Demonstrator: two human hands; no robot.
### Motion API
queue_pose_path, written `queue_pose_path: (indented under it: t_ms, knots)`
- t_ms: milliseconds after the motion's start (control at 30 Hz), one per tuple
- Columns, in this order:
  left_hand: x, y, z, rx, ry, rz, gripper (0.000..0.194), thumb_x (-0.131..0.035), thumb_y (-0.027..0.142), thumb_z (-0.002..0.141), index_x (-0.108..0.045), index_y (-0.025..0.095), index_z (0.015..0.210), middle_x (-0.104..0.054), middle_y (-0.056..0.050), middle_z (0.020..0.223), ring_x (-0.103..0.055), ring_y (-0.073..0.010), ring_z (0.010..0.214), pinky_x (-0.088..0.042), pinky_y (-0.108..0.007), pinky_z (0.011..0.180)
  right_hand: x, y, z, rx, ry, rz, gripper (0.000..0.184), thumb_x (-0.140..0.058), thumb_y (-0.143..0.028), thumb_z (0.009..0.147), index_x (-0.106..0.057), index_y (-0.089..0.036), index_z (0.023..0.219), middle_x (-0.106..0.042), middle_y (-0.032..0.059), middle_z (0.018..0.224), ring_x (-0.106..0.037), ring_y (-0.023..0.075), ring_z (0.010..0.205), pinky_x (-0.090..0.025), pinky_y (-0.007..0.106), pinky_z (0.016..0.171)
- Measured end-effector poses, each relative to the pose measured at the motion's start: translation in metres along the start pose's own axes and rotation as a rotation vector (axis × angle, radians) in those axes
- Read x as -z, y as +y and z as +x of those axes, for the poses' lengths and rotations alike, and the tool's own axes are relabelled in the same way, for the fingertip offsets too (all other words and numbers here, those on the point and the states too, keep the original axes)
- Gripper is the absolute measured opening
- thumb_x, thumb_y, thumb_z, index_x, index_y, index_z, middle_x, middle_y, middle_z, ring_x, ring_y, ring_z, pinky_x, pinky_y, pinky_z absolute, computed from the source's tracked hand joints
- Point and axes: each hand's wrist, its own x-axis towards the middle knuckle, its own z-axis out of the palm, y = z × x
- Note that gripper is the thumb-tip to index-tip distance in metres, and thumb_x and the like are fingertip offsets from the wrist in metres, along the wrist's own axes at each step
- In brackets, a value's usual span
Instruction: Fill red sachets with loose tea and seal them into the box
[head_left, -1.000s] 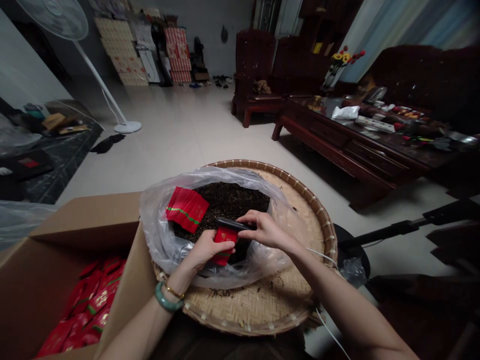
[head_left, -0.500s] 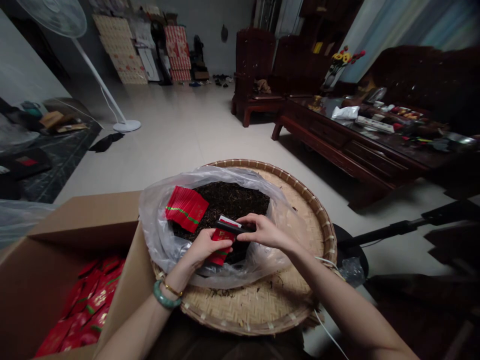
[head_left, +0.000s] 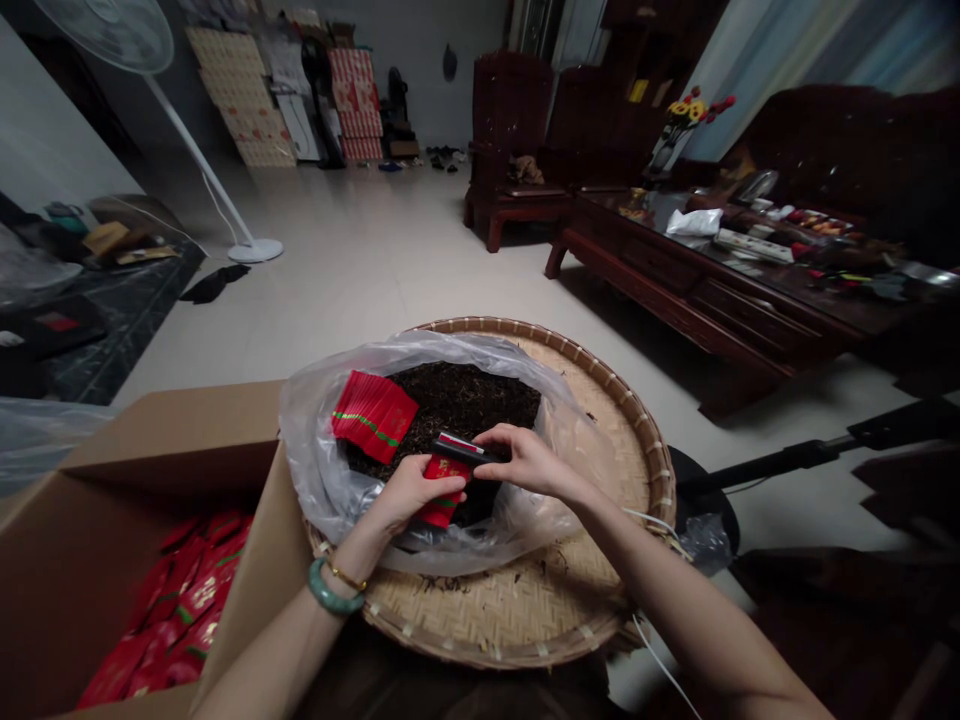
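Just below the middle of the frame, the left hand [head_left: 411, 494] has its fingers closed on a red packet [head_left: 438, 513], the thumb laid across its front, so that the packet slants over the mouth of a clear bag [head_left: 315, 490]. The right hand [head_left: 526, 462] reaches in from the right, its fingers grasping one end of a slim black device [head_left: 463, 454] with a red and white strip along its upper side. The device lies across the packet's top end in this view; whether it presses on it cannot be told. A green bangle [head_left: 334, 592] and a thin gold bracelet [head_left: 349, 579] circle the left wrist. Dark leaves [head_left: 480, 395] fill the bag, and a fanned stack [head_left: 375, 415] of red packets, each with a green band, rests on them, left of and above the hands. The bag sits on a round woven tray [head_left: 517, 625], where loose bits are scattered along the lower part. At lower left an open carton [head_left: 169, 425] holds a heap [head_left: 191, 615] of red pouches. A white fan [head_left: 255, 250] stands on the pale floor [head_left: 360, 260] at upper left, and at upper right flowers [head_left: 690, 112] rise behind a low wooden surface [head_left: 660, 270] crowded with small items.
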Motion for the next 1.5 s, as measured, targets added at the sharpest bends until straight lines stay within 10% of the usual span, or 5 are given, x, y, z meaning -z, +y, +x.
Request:
queue_pose_path:
  t_ms: [333, 933, 1333, 1500]
  knots:
    - [0.004, 0.014, 0.002, -0.232, 0.088, -0.027, 0.053, -0.077, 0.042, 0.059, -0.066, 0.013, 0.102, -0.069, -0.002, 0.075, -0.059, -0.0111, 0.061, -0.043, -0.020, 0.057, -0.004, -0.002, -0.001, -0.018, -0.011, 0.023, 0.027, -0.075, -0.021, 0.068, -0.069, -0.016, 0.094, -0.067, 0.0047, 0.089, -0.061, 0.0183, 0.083, -0.043, 0.028, 0.074]
    - [0.006, 0.003, 0.003, -0.074, -0.053, -0.064, 0.043, -0.081, 0.033, 0.057, -0.065, 0.011, 0.090, -0.071, -0.003, 0.072, -0.063, -0.0138, 0.059, -0.048, -0.024, 0.060, -0.002, 0.011, -0.003, -0.255, -0.096, 0.420, 0.043, -0.071, -0.041, 0.067, -0.066, -0.013, 0.100, -0.066, 0.0024, 0.083, -0.056, 0.0132, 0.069, -0.043, 0.024, 0.061]
    - [0.016, 0.005, 0.000, -0.084, 0.022, -0.070, 0.046, -0.082, 0.034, 0.054, -0.064, 0.010, 0.089, -0.071, -0.004, 0.073, -0.064, -0.0153, 0.061, -0.049, -0.026, 0.061, -0.011, 0.015, 0.014, -0.221, -0.036, 0.388, 0.040, -0.061, -0.040, 0.076, -0.062, -0.014, 0.106, -0.065, 0.0047, 0.086, -0.058, 0.0124, 0.063, -0.049, 0.024, 0.053]
    - [0.017, 0.004, 0.002, -0.105, 0.063, -0.151, 0.054, -0.082, 0.036, 0.053, -0.061, 0.012, 0.097, -0.071, -0.005, 0.080, -0.066, -0.0165, 0.065, -0.051, -0.029, 0.066, 0.002, 0.045, 0.016, -0.163, 0.229, -0.121, 0.040, -0.066, -0.031, 0.073, -0.062, -0.012, 0.108, -0.061, 0.0109, 0.097, -0.059, 0.0216, 0.085, -0.049, 0.037, 0.076]
